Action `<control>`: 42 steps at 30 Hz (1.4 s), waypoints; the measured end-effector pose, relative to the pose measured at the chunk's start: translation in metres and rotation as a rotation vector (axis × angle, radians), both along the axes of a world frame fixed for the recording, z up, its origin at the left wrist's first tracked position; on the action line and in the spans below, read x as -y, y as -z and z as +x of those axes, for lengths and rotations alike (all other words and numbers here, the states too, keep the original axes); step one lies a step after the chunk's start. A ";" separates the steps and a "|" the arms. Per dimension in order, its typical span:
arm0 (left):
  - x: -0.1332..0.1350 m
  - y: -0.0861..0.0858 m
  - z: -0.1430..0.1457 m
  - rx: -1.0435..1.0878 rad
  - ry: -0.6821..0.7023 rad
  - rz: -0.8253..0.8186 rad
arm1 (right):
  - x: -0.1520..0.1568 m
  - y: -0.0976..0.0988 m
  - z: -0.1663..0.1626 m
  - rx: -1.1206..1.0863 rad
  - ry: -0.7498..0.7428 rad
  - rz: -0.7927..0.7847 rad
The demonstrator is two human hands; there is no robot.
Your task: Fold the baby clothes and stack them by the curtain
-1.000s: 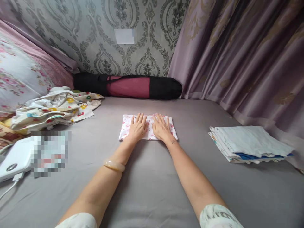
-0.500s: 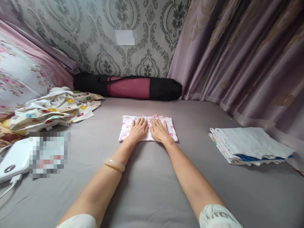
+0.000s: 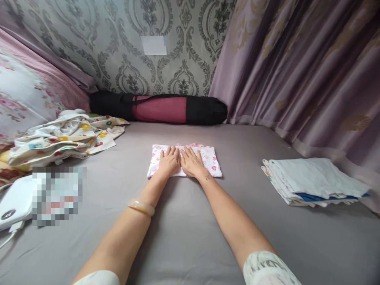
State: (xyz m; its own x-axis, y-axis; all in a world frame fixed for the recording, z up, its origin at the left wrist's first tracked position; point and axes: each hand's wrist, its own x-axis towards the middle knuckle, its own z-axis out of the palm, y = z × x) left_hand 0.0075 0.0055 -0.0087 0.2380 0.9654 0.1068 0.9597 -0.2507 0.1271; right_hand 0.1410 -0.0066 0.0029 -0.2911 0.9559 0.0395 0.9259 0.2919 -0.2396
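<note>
the left hand [image 3: 170, 162] and the right hand [image 3: 192, 163] lie flat, close together and gripping nothing, on a folded white cloth [image 3: 211, 160] with pink print. the cloth rests on the grey sheet [image 3: 187, 229], between a crumpled heap of clothes [image 3: 67, 136] on the left and a folded stack [image 3: 314, 178] on the right. a black and dark pink bag [image 3: 160, 109] lies beyond.

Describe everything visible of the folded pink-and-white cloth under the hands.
The printed cloth is white with a scattered pink-red pattern, and a bit of pink shows at its far edge. It looks like soft fabric, folded into a rough rectangle lying flat on the grey sheet. The left hand and right hand rest palm-down on its middle, hiding part of it.
</note>
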 end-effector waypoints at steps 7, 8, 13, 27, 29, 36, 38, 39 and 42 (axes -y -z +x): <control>0.005 -0.007 0.006 0.047 0.048 0.124 | 0.005 -0.007 0.004 -0.006 0.060 0.076; 0.004 -0.006 0.007 0.047 0.056 0.114 | 0.005 -0.007 0.005 -0.002 0.073 0.076; 0.002 0.001 0.007 0.013 0.083 0.005 | 0.004 -0.002 0.009 0.012 0.097 -0.008; -0.001 0.004 0.002 0.035 -0.044 0.067 | 0.003 0.001 0.016 0.011 0.190 0.056; -0.002 0.007 0.001 0.021 -0.030 0.024 | 0.002 0.003 0.018 0.020 0.195 0.013; 0.001 0.003 0.002 0.023 -0.031 0.010 | 0.002 0.001 0.018 0.027 0.191 -0.002; 0.003 0.000 0.000 0.024 -0.047 0.043 | 0.002 0.000 0.020 0.022 0.208 0.023; 0.003 -0.001 -0.001 0.026 -0.071 0.071 | 0.002 0.000 0.022 0.021 0.225 0.049; 0.004 -0.001 -0.005 0.040 -0.150 0.096 | 0.002 0.001 0.029 0.032 0.293 0.087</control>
